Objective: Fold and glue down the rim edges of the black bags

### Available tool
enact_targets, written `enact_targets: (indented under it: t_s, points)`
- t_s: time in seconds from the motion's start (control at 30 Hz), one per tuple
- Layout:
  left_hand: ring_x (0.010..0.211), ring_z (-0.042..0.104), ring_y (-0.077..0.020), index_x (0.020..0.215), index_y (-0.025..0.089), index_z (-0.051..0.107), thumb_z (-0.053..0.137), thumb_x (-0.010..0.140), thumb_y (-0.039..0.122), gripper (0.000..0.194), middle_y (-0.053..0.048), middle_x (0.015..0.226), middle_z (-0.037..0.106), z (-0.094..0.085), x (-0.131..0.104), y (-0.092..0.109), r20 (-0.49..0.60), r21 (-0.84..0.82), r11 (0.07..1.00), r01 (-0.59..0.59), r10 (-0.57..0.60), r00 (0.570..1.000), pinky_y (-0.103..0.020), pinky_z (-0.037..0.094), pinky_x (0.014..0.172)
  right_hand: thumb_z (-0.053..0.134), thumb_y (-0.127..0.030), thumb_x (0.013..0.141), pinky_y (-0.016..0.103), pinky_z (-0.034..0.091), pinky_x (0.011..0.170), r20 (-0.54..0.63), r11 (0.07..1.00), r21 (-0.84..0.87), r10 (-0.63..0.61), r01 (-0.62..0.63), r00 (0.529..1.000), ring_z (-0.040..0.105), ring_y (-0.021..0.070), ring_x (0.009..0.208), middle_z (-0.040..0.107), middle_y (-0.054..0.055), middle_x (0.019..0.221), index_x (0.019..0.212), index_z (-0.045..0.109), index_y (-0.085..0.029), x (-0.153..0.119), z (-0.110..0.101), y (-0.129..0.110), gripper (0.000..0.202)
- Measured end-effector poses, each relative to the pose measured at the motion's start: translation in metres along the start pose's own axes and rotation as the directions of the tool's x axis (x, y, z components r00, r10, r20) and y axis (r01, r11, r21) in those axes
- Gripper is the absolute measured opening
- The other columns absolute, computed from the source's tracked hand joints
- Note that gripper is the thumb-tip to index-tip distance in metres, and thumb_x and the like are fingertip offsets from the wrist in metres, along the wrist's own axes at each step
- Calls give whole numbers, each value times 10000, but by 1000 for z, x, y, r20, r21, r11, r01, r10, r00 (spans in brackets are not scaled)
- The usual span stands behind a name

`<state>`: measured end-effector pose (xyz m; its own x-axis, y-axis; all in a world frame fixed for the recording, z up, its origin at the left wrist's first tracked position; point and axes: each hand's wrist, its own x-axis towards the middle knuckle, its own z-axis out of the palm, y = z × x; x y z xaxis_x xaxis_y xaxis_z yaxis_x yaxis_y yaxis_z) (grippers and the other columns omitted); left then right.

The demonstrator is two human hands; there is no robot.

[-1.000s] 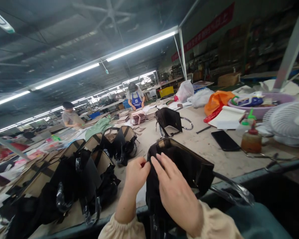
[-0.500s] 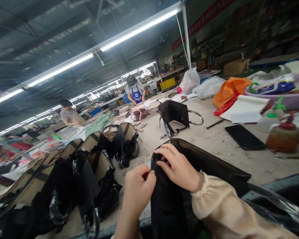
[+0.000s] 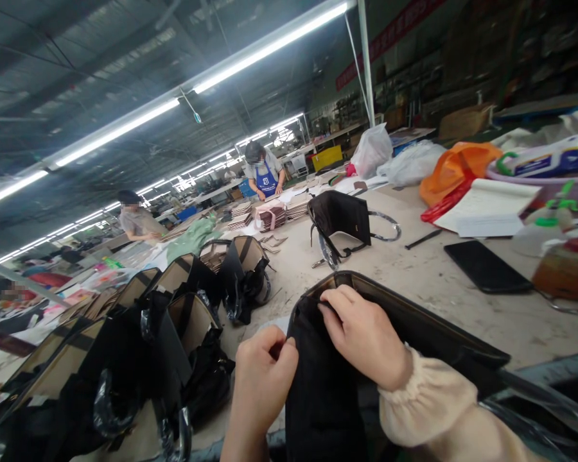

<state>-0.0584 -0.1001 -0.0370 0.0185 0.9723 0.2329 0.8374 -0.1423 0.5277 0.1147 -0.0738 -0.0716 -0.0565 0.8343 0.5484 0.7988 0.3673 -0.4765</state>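
Observation:
Right in front of me is a black bag (image 3: 318, 385), its mouth turned up and a plastic-wrapped handle hanging at its right side. My left hand (image 3: 264, 372) is closed in a pinch on the bag's left edge. Its thumb presses against the curled fingers at the rim. Along the top edge, my right hand (image 3: 366, 330) pinches the dark lining near the corner. The material under the fingertips of both hands is partly hidden. Beyond my hands a smaller black bag (image 3: 340, 221) stands on the table with its handles wrapped in clear plastic.
Several unfinished black bags (image 3: 173, 333) with beige insides crowd the left. To the right lie a black phone (image 3: 486, 266), a notepad (image 3: 491, 205), an orange bag (image 3: 455, 173) and a bottle of brown liquid (image 3: 566, 273). A co-worker in a blue apron (image 3: 266, 179) stands across the table.
My right hand has slid a little right and down along the bag's rim, its fingers drawn closer together. The left hand has shifted slightly left, still pinching the edge.

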Motion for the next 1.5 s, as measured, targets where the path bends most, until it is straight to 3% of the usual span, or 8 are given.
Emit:
enact_targets:
  t_s: [0.17, 0.33, 0.4, 0.63, 0.83, 1.2, 1.37, 1.5]
  points:
    - [494, 351, -85, 516, 176, 379, 478, 779, 287, 302, 48, 496, 332, 0, 1, -2, -8, 8, 1000, 7, -7, 1000, -220, 247, 485, 461, -125, 803, 277, 466, 765, 34, 990, 143, -2, -2, 999, 607, 148, 778, 626, 8, 864, 903, 638, -227, -1, -19, 6, 227]
    - [494, 351, -84, 516, 177, 369, 480, 770, 273, 293, 48, 499, 332, -2, -1, 0, -13, 20, 1000, -23, 24, 1000, -223, 248, 488, 512, -197, 794, 272, 506, 653, 67, 987, 163, -7, -4, 998, 622, 157, 791, 552, 46, 1230, 1182, 570, -251, -4, -24, -2, 397]
    - [498, 341, -83, 518, 176, 366, 478, 773, 271, 294, 48, 501, 323, -2, -1, 0, -9, 14, 1000, -20, 21, 1000, -222, 247, 488, 521, -239, 816, 266, 511, 648, 89, 981, 194, -42, 24, 995, 628, 158, 807, 532, 48, 1270, 1267, 509, -260, -6, -22, -10, 452]
    - [515, 333, -81, 526, 172, 379, 479, 781, 270, 290, 48, 519, 325, 0, -2, -2, 7, -3, 1000, 2, -2, 1000, -218, 249, 491, 524, -347, 876, 298, 487, 669, 121, 993, 112, -59, 46, 991, 628, 184, 774, 639, 44, 973, 1176, 568, -261, -5, -4, -19, 315]
    - [503, 328, -80, 520, 172, 381, 480, 775, 272, 291, 47, 512, 314, -2, -3, 1, 10, 5, 1000, 4, -4, 1000, -218, 249, 485, 506, -372, 900, 236, 441, 719, 45, 957, 288, -48, 34, 998, 597, 122, 732, 647, -2, 816, 934, 689, -290, 2, 3, -9, 203]
    - [520, 386, -89, 542, 173, 450, 484, 786, 249, 257, 39, 529, 381, -2, -2, 5, 1, 0, 999, -47, 47, 999, -213, 303, 506, 501, -363, 907, 220, 412, 725, 27, 933, 360, -19, 8, 999, 576, 111, 771, 640, -16, 802, 860, 699, -273, 6, 14, -9, 223]
    - [770, 567, -139, 593, 167, 544, 502, 778, 191, 191, -31, 798, 600, -3, 0, 6, -24, -85, 987, -134, 132, 991, -218, 431, 699, 489, -366, 912, 222, 412, 727, 26, 935, 355, -18, 7, 1000, 574, 115, 768, 640, -6, 803, 864, 698, -265, 7, 15, -8, 237]
    - [932, 603, -179, 622, 168, 603, 512, 776, 183, 180, -69, 978, 654, -2, 0, 6, -38, -130, 984, -124, 120, 992, -249, 462, 813, 480, -349, 917, 220, 415, 726, 19, 940, 342, -30, 22, 999, 576, 118, 772, 644, 5, 804, 865, 699, -254, 6, 16, -9, 245]
